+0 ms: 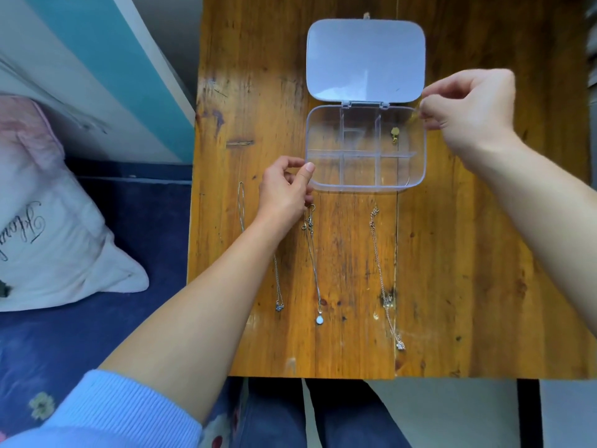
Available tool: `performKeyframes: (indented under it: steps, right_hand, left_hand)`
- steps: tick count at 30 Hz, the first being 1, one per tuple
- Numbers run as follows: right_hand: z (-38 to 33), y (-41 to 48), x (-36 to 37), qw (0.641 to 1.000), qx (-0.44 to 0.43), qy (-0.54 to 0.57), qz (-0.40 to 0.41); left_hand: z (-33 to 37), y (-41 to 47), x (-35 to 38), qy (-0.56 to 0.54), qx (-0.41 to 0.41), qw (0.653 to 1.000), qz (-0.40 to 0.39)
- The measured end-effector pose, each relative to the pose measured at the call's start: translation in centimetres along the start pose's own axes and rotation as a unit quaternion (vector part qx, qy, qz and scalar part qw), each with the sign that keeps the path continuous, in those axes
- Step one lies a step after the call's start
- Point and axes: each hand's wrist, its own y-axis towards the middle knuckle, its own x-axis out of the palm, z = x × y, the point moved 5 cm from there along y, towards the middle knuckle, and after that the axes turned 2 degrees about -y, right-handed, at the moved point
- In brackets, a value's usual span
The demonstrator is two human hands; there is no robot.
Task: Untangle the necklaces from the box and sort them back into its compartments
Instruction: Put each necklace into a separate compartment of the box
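A clear plastic box (pixel 420 150) lies on the wooden table with its lid (pixel 365 56) swung open to the far side. My right hand (pixel 468 108) pinches a thin gold necklace at the box's right rim; its gold pendant (pixel 394 134) hangs inside the upper right compartment. At the box's near left corner my left hand (pixel 286 192) rests against the rim with the thumb on it. Three silver necklaces lie stretched out on the table below: one with a small charm (pixel 278 306), one with a round white pendant (pixel 319 319), one with a sparkling pendant (pixel 400 345).
The table (pixel 484 286) ends at a near edge around the lower third of the view. A bed with a dark blue cover (pixel 97 334) and a white pillow (pixel 48 237) stands to the left. My legs (pixel 323 415) show under the table edge.
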Motion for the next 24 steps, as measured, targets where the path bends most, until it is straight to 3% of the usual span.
performKeyframes:
  steps: [13,24]
  right_hand:
    - [-2.1,-1.2,-1.4,0.997,-0.072,0.024,0.032]
    - [-0.2,-0.6,0.5,1.0,-0.019,-0.003,-0.024]
  left_hand:
    - [-0.1,0.0,0.0,0.0,-0.006,1.0,0.008]
    - [0.1,-0.4,0.0,-0.016,-0.024,1.0,0.006]
